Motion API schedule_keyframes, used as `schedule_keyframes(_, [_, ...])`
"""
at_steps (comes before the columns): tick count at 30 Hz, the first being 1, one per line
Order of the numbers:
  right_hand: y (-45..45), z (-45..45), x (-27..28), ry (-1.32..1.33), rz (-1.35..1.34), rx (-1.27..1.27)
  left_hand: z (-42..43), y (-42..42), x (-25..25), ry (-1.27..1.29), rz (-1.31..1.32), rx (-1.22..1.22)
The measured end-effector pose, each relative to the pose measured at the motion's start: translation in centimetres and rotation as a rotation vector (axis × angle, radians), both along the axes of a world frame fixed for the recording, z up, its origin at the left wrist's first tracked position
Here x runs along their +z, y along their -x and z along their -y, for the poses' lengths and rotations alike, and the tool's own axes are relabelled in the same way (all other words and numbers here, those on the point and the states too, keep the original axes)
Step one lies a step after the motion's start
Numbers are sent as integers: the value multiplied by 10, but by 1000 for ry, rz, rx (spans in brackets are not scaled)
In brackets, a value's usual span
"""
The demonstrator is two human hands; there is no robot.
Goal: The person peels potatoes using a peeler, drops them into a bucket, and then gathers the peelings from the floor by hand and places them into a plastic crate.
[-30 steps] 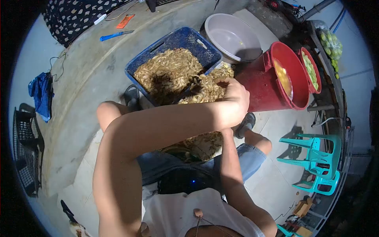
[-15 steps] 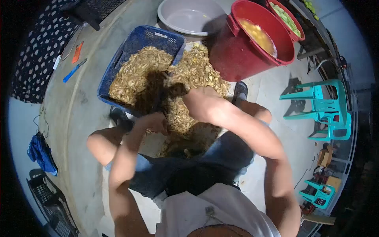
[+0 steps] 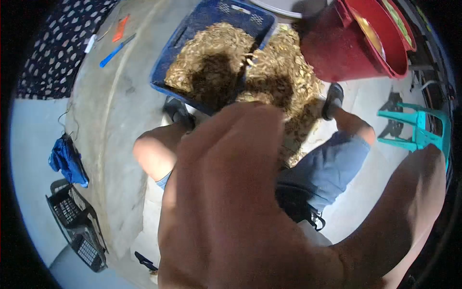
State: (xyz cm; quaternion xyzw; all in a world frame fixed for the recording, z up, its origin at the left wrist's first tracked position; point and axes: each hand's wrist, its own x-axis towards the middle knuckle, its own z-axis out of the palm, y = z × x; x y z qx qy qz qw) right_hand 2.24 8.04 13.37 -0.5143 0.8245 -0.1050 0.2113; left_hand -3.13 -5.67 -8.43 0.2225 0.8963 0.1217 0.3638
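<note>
A large, dark arm shape (image 3: 226, 183) fills the middle, very close to the camera; which arm it is I cannot tell. At the right a bent elbow (image 3: 426, 161) sticks up. Neither the fingers of my left hand nor those of my right hand can be made out, so what they hold is hidden. Beyond the arm, a blue plastic basket (image 3: 166, 62) holds a heap of pale, sliced pieces (image 3: 211, 41). More loose pieces (image 3: 284, 55) lie piled on the floor beside it, partly in shadow.
A red bucket (image 3: 332, 50) with yellowish contents stands right of the pile, a grey basin (image 3: 284, 6) behind. A blue knife (image 3: 115, 52) and orange tool (image 3: 121, 28) lie on the left ledge. Black crates (image 3: 77, 226) are lower left, a turquoise chair (image 3: 418, 130) right.
The hands have left the pile; an arm now looms close to the camera and the other elbow is raised. The view has shifted, moving basket and bucket rightward and up.
</note>
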Motion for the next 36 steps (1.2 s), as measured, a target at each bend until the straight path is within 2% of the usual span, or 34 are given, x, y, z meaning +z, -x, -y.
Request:
schedule_keyframes(4, [-15, -9, -1, 33, 97, 10, 3, -2, -17, 15, 59, -21])
schedule_keyframes(5, [-19, -12, 1, 39, 114, 16, 21, -6, -74, -263, -56, -59])
schedule_keyframes(7, [-23, -18, 0, 53, 170, 16, 23, -26, -84, -581, -134, -124])
schedule_keyframes(8, [-24, -20, -2, 54, 186, 19, 12, -26, -35, -369, -81, -59])
schedule_keyframes(9, [-24, -24, -2, 56, 193, 24, 0, -10, -6, -149, -65, 13])
schedule_keyframes(10, [-26, -26, -1, 67, 209, 25, -13, 3, -5, -173, -87, -5])
schedule_keyframes(12, [-28, -34, 1, 89, 244, 20, -4, -4, -4, 7, 46, 55])
schedule_keyframes(17, [-26, -46, -1, 134, 238, -19, -6, -6, -19, -140, -60, 36])
schedule_keyframes(19, [-22, -48, -3, 155, 211, -60, -3, -5, -13, -29, -10, 49])
schedule_keyframes(23, [-24, -50, -10, 127, 160, -119, 2, -6, -4, 2, 44, 70])
schedule_keyframes(27, [-12, -51, -10, 178, 115, -110, -3, -1, -13, -70, -36, 55])
schedule_keyframes(28, [-9, -51, -8, 203, 98, -103, -3, 3, -12, -109, 11, 11])
schedule_keyframes(30, [-1, -50, -3, 268, 66, -87, -17, 5, 33, -1, 69, 61])
schedule_keyframes(32, [14, -48, 4, 370, 20, -84, -17, 5, 86, -245, 237, 180])
schedule_keyframes(34, [33, -48, 5, 516, -28, -85, -9, 4, 42, -184, 133, 115])
schedule_keyframes(35, [46, -54, -5, 562, 22, -123, -4, 3, 17, -151, 82, 84])
schedule_keyframes(36, [63, -64, -28, 543, 205, -196, 1, 2, -2, -117, 33, 66])
